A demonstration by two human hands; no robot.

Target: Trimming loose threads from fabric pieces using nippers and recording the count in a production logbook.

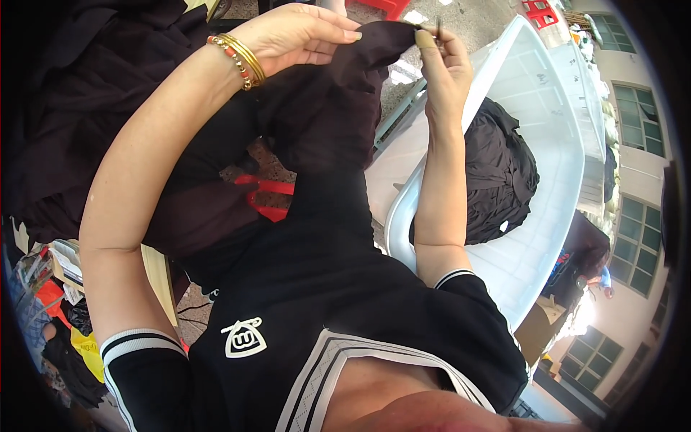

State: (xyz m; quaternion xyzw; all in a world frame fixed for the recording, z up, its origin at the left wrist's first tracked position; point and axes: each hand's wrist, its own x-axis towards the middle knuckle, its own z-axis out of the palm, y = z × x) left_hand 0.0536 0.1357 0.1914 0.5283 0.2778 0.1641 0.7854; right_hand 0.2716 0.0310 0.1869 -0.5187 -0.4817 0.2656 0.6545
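A piece of dark brown cloth (381, 45) is stretched between my two hands at the top of the view. My left hand (311, 34) pinches its left side with thumb and fingers. At its right end, my right hand (446, 72) grips the edge between thumb and fingertips. A thin dark item sticks up by the right fingertips, too small to name. More of the dark cloth (324, 122) hangs below my hands over my lap.
A big pile of dark cloth (79, 129) lies on the left. To the right stands a large pale plastic tub (558, 137) with bundled dark cloth (500, 173) inside. A red plastic stool (273, 209) shows beneath the cloth. Mixed items and a yellow bag (86, 353) sit lower left.
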